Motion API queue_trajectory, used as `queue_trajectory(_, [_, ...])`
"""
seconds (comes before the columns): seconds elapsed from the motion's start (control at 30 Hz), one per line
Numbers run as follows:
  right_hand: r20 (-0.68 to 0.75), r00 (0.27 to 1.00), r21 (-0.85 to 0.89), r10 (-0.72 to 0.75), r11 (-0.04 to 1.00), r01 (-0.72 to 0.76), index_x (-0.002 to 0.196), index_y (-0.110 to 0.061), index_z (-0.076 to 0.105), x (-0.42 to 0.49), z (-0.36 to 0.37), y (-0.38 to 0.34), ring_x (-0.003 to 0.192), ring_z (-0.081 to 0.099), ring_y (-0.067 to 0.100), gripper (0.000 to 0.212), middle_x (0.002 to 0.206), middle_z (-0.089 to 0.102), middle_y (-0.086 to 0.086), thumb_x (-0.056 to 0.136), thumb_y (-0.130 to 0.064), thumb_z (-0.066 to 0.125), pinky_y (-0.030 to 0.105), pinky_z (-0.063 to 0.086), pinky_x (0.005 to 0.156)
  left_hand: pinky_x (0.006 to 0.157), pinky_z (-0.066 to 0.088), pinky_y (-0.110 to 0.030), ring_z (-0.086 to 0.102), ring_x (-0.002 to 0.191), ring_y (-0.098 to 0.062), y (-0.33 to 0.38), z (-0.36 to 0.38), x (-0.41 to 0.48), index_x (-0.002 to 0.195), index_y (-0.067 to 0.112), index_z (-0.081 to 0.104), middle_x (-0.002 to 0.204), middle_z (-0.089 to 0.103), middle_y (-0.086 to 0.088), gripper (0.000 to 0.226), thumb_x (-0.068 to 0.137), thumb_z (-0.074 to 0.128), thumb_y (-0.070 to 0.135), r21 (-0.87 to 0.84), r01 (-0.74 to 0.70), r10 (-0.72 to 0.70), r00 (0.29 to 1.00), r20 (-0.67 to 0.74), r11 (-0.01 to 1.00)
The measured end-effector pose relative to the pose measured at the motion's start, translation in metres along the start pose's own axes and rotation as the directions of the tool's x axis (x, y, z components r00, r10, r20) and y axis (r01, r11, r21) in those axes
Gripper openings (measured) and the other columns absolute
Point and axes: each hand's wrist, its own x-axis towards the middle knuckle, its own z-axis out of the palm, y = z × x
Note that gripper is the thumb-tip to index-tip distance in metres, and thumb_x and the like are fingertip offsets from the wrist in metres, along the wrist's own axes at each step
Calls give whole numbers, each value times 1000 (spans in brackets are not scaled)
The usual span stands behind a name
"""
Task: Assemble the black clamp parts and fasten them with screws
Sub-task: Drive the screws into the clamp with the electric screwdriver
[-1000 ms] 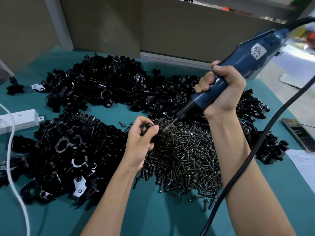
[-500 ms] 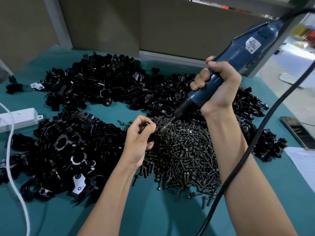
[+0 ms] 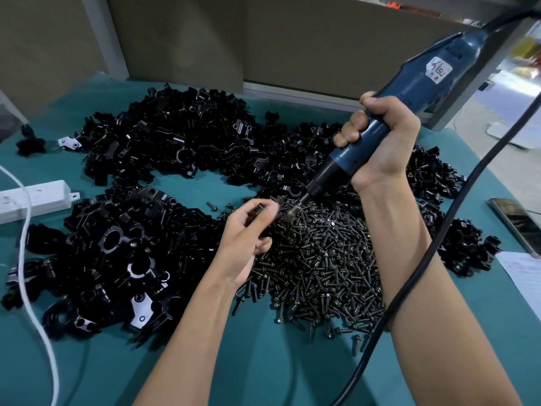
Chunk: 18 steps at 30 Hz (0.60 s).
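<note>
My left hand (image 3: 248, 232) pinches a small black clamp part (image 3: 261, 208) between thumb and fingers, just above the edge of the screw pile. A blue electric screwdriver (image 3: 389, 118) is gripped in my right hand (image 3: 380, 142), tilted down to the left. Its bit tip (image 3: 289, 214) sits right beside the held part, over the heap of dark screws (image 3: 328, 259). Black clamp parts lie in a big pile at the left (image 3: 117, 253) and another across the back (image 3: 181, 136).
A white power strip (image 3: 35, 197) with a white cable (image 3: 38, 317) lies at the left. The screwdriver's black cord (image 3: 415, 276) hangs over my right forearm. A phone (image 3: 518, 224) and a paper sheet (image 3: 524, 276) sit at the right edge of the teal table (image 3: 278, 370).
Both hands have risen slightly together, the screwdriver bit staying close to the part in my left hand. The piles have not moved.
</note>
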Motion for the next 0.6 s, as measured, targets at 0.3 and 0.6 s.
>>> queue_trajectory(0.3, [5,1000,-75,-4,997,5,75,-14,49,6,-6,-13,42,35,13,9,53,41,-2,69,-12,56,23,36,45,56,44,-17,53,64,-6,-2,-4,0,110,15,61,84,68,7,31,86,73,-2,201,14,-57,976,209,980])
queue_trajectory(0.6, [6,1000,-32,-5,999,5,76,-14,50,5,-8,-17,43,38,12,5,54,43,-3,79,-10,52,23,37,46,62,53,-28,56,53,-18,-8,2,0,106,26,56,87,72,1,34,89,72,1,271,-112,71,985,156,956])
